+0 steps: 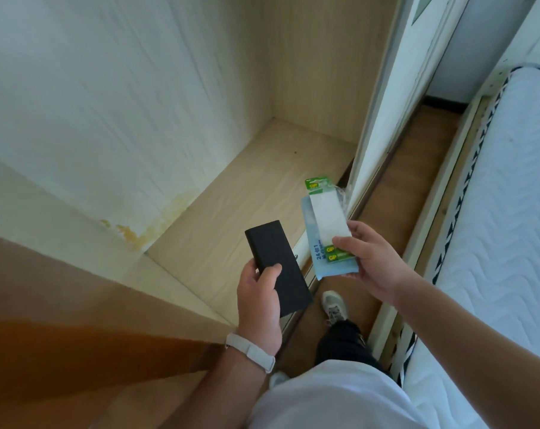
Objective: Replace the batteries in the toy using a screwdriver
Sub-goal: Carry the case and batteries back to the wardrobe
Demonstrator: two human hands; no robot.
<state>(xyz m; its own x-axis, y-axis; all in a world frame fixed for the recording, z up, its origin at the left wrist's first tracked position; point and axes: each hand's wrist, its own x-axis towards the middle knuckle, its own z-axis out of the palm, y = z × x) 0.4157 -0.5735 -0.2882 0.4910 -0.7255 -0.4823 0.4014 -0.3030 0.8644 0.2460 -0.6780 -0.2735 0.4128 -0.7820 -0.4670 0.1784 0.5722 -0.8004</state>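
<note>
Batteries (341, 258), green GP blister pack

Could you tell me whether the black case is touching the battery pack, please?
Apart. The head view shows the black case in the left hand and the battery pack in the right hand, with a clear gap between them.

— What is in the left hand (259, 305)?
— It grips a black case (278, 267), well to the left of the mattress (504, 212).
— And the right hand (371, 261)?
— It pinches a battery pack (329, 218) and a blue packet (310, 230) together, near the mattress, between the mattress and the black case.
</note>
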